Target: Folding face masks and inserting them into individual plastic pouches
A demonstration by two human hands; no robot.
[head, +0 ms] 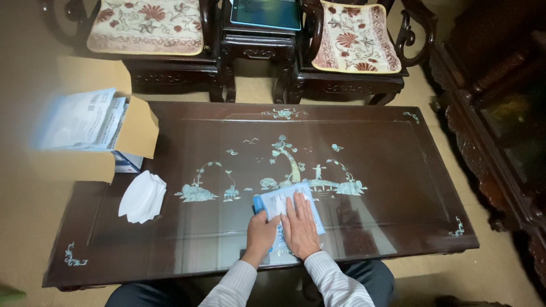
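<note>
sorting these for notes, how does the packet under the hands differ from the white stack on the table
The packet is blue and white, flat, and pressed down by the left hand and right hand. The white stack is plain white, fanned in loose layers, and untouched near the cardboard box. Both lie on the dark inlaid table.

packet: our two hands lie on its lower half, so we see only its top and right edge
left hand: its fingertips are too small for us to tell flat from curled
cardboard box: blurred at its left, where we lose its outline
sheets in the box: print too blurred for us to make out
cushioned chairs: backs cut off by the top edge
cabinet: cut off at the right edge
</note>
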